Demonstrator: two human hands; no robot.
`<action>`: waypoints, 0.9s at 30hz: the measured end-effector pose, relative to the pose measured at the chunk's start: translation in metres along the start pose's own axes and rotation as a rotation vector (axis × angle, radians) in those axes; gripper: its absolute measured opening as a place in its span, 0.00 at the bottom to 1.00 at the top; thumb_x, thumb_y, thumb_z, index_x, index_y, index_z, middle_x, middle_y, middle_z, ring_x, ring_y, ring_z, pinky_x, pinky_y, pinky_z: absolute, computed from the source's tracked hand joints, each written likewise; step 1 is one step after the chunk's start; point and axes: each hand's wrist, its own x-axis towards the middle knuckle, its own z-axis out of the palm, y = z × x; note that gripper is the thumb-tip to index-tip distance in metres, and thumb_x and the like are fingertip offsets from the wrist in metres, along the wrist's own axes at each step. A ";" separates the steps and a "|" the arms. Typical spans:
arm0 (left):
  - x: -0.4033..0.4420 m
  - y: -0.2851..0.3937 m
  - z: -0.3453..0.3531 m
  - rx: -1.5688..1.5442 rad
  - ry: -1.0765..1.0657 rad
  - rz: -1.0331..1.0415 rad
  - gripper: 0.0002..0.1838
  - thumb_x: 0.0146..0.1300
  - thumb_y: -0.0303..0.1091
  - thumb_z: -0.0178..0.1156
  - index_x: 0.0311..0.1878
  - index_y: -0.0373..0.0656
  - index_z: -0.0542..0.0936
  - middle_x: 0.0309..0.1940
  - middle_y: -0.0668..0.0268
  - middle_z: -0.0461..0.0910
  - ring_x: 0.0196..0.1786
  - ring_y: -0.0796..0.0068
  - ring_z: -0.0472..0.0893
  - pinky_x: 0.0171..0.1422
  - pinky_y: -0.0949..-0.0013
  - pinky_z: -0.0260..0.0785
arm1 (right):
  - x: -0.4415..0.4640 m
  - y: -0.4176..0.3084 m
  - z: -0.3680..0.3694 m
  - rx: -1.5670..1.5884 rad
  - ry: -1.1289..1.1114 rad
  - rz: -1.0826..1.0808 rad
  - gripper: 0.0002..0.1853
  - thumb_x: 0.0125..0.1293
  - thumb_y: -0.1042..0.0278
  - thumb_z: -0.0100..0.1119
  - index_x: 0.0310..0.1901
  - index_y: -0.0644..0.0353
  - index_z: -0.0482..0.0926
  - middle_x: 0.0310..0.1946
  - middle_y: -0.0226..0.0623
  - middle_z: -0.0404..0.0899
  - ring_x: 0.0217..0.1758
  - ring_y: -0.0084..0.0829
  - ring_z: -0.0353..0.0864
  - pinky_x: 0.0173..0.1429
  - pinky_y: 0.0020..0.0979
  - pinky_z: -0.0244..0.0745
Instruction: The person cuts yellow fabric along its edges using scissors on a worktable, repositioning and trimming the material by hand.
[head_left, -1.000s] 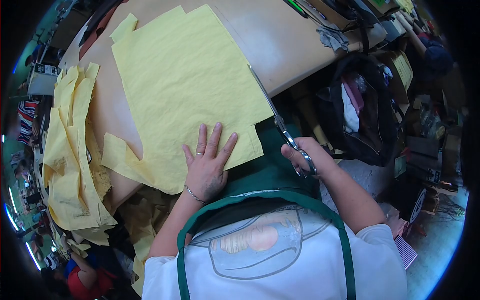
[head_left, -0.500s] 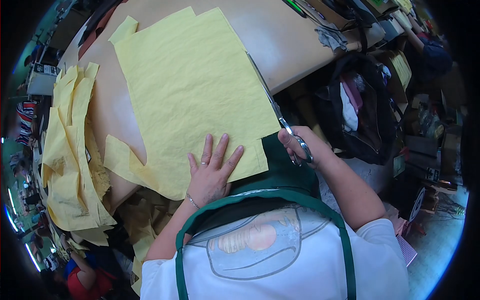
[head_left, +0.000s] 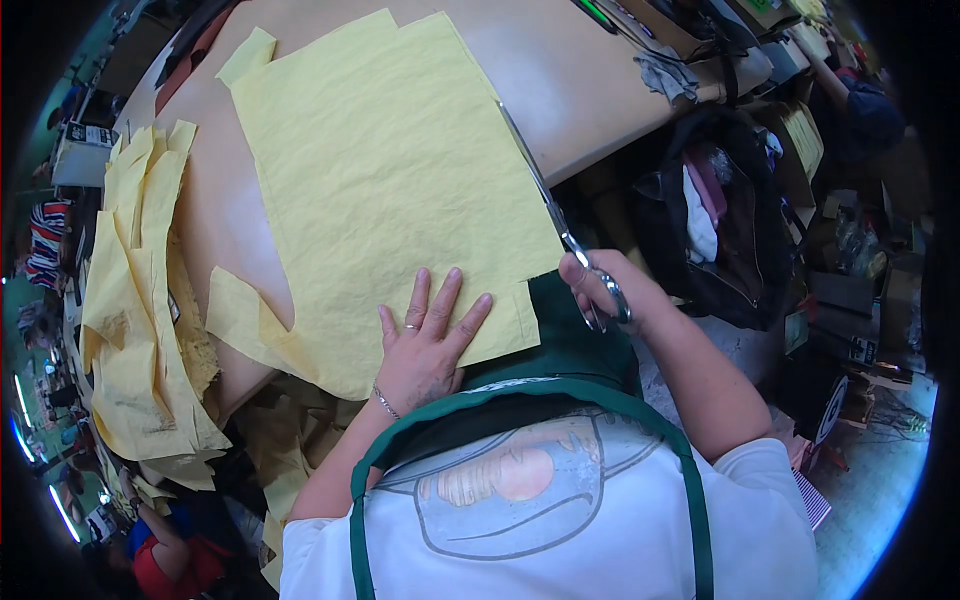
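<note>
A large yellow sheet (head_left: 370, 160) with notched corners lies on the table, its near part reaching over the edge above the green apron. My left hand (head_left: 425, 335) is spread flat on the sheet's near part, fingers apart. In my right hand (head_left: 603, 288) are long metal scissors (head_left: 537, 180), fingers wrapped round the handles. The blades lie along the sheet's right edge, tip toward the far side. Whether the blades are slightly parted is hard to tell.
Crumpled yellow sheets (head_left: 140, 300) hang over the table (head_left: 570, 90) at left. An open black bag (head_left: 735, 230) is at right. A grey cloth (head_left: 665, 75) lies at the table's far right. Other people are at the lower left and upper right.
The yellow sheet has shifted toward me and slightly right, with my left hand on it. My right hand has moved slightly, keeping the scissors along the sheet's right edge.
</note>
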 end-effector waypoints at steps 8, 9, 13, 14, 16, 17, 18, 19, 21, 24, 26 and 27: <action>-0.009 -0.001 0.002 -0.005 0.010 0.079 0.42 0.42 0.29 0.57 0.63 0.69 0.56 0.67 0.67 0.42 0.69 0.54 0.41 0.55 0.27 0.43 | 0.026 -0.018 -0.008 -0.095 -0.002 -0.008 0.42 0.39 0.17 0.38 0.14 0.60 0.66 0.09 0.32 0.64 0.14 0.24 0.68 0.20 0.25 0.66; -0.009 -0.001 0.002 -0.005 0.007 0.079 0.42 0.42 0.29 0.57 0.63 0.68 0.55 0.67 0.67 0.42 0.69 0.54 0.41 0.55 0.27 0.43 | 0.025 -0.018 -0.006 -0.063 0.015 -0.014 0.42 0.39 0.17 0.38 0.14 0.60 0.66 0.09 0.33 0.64 0.14 0.24 0.68 0.21 0.25 0.66; -0.010 0.000 0.000 -0.069 -0.011 0.072 0.42 0.42 0.29 0.57 0.63 0.68 0.55 0.67 0.67 0.42 0.69 0.54 0.41 0.55 0.27 0.44 | 0.017 -0.018 -0.004 -0.153 0.060 -0.009 0.41 0.39 0.18 0.41 0.14 0.60 0.66 0.09 0.32 0.66 0.14 0.24 0.69 0.20 0.26 0.66; -0.010 0.000 -0.001 -0.067 -0.029 0.071 0.42 0.42 0.29 0.57 0.63 0.68 0.55 0.67 0.67 0.42 0.69 0.54 0.41 0.55 0.28 0.44 | 0.016 -0.017 -0.003 -0.147 0.077 -0.001 0.41 0.40 0.19 0.42 0.14 0.61 0.67 0.09 0.32 0.66 0.14 0.24 0.69 0.20 0.25 0.66; -0.009 0.000 -0.004 -0.064 -0.064 0.068 0.42 0.42 0.30 0.57 0.63 0.68 0.55 0.67 0.67 0.41 0.69 0.54 0.40 0.56 0.28 0.44 | 0.014 -0.014 -0.001 -0.158 0.098 0.010 0.40 0.41 0.21 0.44 0.15 0.61 0.67 0.09 0.32 0.66 0.13 0.23 0.69 0.20 0.25 0.66; -0.010 -0.001 -0.003 -0.068 -0.057 0.069 0.42 0.42 0.30 0.57 0.63 0.68 0.55 0.67 0.67 0.41 0.69 0.54 0.40 0.56 0.28 0.44 | 0.014 -0.013 0.000 -0.174 0.102 0.014 0.39 0.42 0.22 0.45 0.15 0.61 0.68 0.09 0.32 0.66 0.13 0.22 0.69 0.20 0.24 0.66; -0.010 -0.001 -0.001 -0.073 -0.049 0.069 0.42 0.42 0.30 0.57 0.63 0.68 0.55 0.67 0.67 0.41 0.69 0.54 0.40 0.56 0.28 0.44 | 0.013 -0.013 0.001 -0.191 0.106 0.018 0.39 0.42 0.22 0.46 0.15 0.62 0.68 0.09 0.32 0.66 0.13 0.22 0.69 0.20 0.24 0.66; -0.010 -0.002 0.000 -0.077 -0.042 0.069 0.42 0.43 0.30 0.57 0.63 0.68 0.55 0.67 0.67 0.41 0.69 0.54 0.40 0.56 0.28 0.44 | 0.012 -0.013 0.001 -0.196 0.114 0.016 0.38 0.43 0.23 0.46 0.15 0.62 0.69 0.09 0.31 0.66 0.13 0.22 0.69 0.19 0.24 0.65; -0.010 -0.002 0.000 -0.082 -0.045 0.071 0.42 0.42 0.30 0.57 0.63 0.68 0.55 0.67 0.67 0.41 0.69 0.54 0.40 0.56 0.28 0.43 | 0.011 -0.014 0.003 -0.206 0.129 0.013 0.38 0.44 0.24 0.47 0.16 0.62 0.70 0.08 0.31 0.66 0.12 0.21 0.69 0.19 0.23 0.65; -0.011 -0.001 -0.002 -0.083 -0.061 0.077 0.40 0.44 0.30 0.57 0.63 0.68 0.55 0.67 0.67 0.41 0.69 0.55 0.40 0.56 0.28 0.43 | 0.011 -0.016 0.004 -0.152 0.088 0.026 0.39 0.43 0.24 0.47 0.18 0.63 0.71 0.10 0.32 0.67 0.14 0.21 0.69 0.20 0.24 0.66; -0.011 -0.001 -0.004 -0.088 -0.062 0.091 0.39 0.47 0.31 0.56 0.63 0.68 0.55 0.67 0.68 0.41 0.69 0.55 0.40 0.56 0.27 0.42 | 0.017 -0.021 -0.001 -0.149 0.042 0.067 0.41 0.43 0.22 0.44 0.25 0.64 0.71 0.15 0.32 0.69 0.18 0.21 0.71 0.22 0.22 0.65; -0.012 -0.001 -0.004 -0.095 -0.057 0.103 0.37 0.48 0.32 0.55 0.63 0.69 0.55 0.67 0.68 0.41 0.69 0.55 0.39 0.56 0.27 0.42 | 0.021 -0.024 -0.003 -0.147 0.020 0.088 0.43 0.42 0.21 0.43 0.28 0.65 0.72 0.17 0.32 0.70 0.20 0.20 0.71 0.23 0.20 0.64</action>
